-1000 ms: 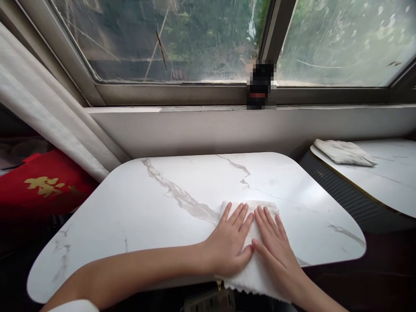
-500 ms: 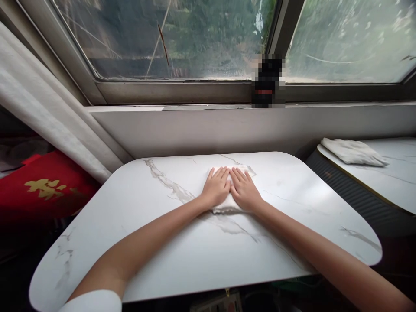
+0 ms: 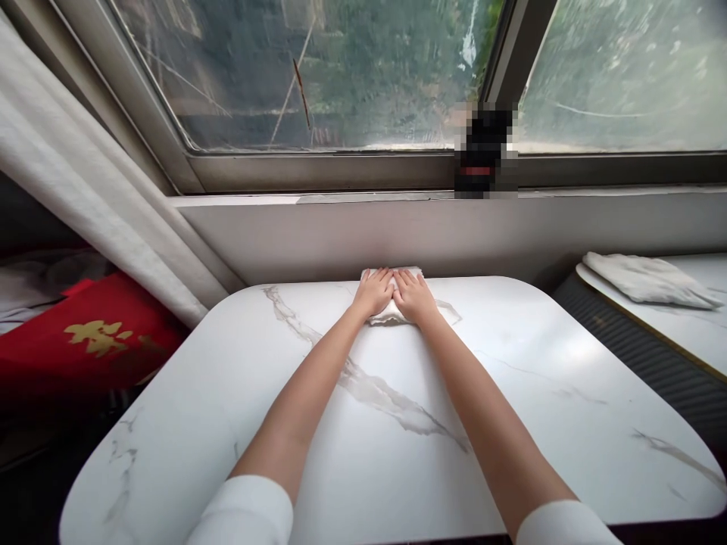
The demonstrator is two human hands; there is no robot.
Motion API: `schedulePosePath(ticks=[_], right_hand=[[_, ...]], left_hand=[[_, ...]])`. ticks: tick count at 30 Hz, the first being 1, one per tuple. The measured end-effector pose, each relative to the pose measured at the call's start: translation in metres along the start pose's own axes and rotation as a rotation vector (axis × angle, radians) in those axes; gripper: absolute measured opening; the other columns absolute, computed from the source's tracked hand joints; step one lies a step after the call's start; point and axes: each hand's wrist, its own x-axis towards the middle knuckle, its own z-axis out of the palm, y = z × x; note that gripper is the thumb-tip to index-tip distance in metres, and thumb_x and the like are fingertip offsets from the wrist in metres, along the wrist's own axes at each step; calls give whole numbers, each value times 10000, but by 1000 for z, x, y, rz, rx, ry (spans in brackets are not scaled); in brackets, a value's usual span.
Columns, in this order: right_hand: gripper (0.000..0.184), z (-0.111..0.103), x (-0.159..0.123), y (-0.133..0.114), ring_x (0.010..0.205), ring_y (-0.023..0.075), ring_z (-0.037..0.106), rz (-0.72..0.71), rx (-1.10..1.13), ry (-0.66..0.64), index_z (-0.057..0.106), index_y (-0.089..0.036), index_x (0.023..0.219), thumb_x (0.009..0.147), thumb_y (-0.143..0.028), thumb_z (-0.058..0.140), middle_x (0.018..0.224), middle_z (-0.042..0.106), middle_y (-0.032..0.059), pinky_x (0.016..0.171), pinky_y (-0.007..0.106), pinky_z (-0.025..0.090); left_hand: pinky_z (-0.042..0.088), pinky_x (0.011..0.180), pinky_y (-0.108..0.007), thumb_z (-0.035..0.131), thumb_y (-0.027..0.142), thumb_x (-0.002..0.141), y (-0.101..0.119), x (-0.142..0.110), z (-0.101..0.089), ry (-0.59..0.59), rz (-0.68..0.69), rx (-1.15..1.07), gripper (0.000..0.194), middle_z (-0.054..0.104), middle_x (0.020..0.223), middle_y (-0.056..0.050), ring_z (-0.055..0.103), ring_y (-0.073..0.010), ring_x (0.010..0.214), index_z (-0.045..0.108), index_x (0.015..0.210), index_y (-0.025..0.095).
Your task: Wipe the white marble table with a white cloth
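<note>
A folded white cloth (image 3: 391,313) lies on the white marble-patterned table (image 3: 363,484), at its far edge by the wall. My left hand (image 3: 375,293) presses flat on the left half of the cloth, fingers stretched forward. Beside it, my right hand (image 3: 414,296) lies flat on the right half, its fingers also straight. The two hands touch or nearly touch at the thumbs. Much of the cloth is hidden under them; its near edge and a strip at the back show. Both arms reach out long over the tabletop.
A second white cloth (image 3: 647,280) rests on another marble-patterned surface (image 3: 690,333) at the right. On the left are a pale curtain (image 3: 85,174) and a red item with gold lettering (image 3: 85,341). Behind the table stand a low wall (image 3: 295,238) and a window (image 3: 352,76).
Both hands have slid the cloth away from me, from the middle of the table to its far edge. My arms are straighter, and the view has shifted slightly.
</note>
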Motion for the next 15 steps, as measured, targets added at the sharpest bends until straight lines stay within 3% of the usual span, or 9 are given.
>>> schedulePosePath(ticks=[4,7,11,15], right_hand=[[525,-6,-11,-1,1357,213,263,-30,-3,-28,344,-63,1397,905,-230,270,1463,337,122,1103,419,164],[527,-13,-35,-7,1365,221,243,-83,-22,-58,322,-58,1408,920,-244,247,1473,315,127,1103,423,170],[542,-30,-95,-29,1371,282,216,-145,-72,-62,309,8,1399,920,-232,220,1474,275,176,1094,509,180],[556,-56,-169,-60,1325,366,295,-226,-59,-18,396,55,1342,888,-244,280,1403,385,223,1100,594,125]], left_hand=[[104,1124,-423,251,239,930,7,-15,-2,11,-27,12,478,328,1463,-96,253,-184,1359,358,1381,124],[98,1125,-432,240,244,932,17,-41,-4,22,-25,10,489,310,1468,-115,245,-193,1362,345,1386,95],[82,1134,-438,250,252,936,37,-99,-14,7,45,-20,497,301,1473,-108,229,-192,1368,326,1397,81],[66,1147,-420,267,254,945,60,-174,-32,-31,142,-96,495,280,1483,-77,186,-165,1380,290,1419,115]])
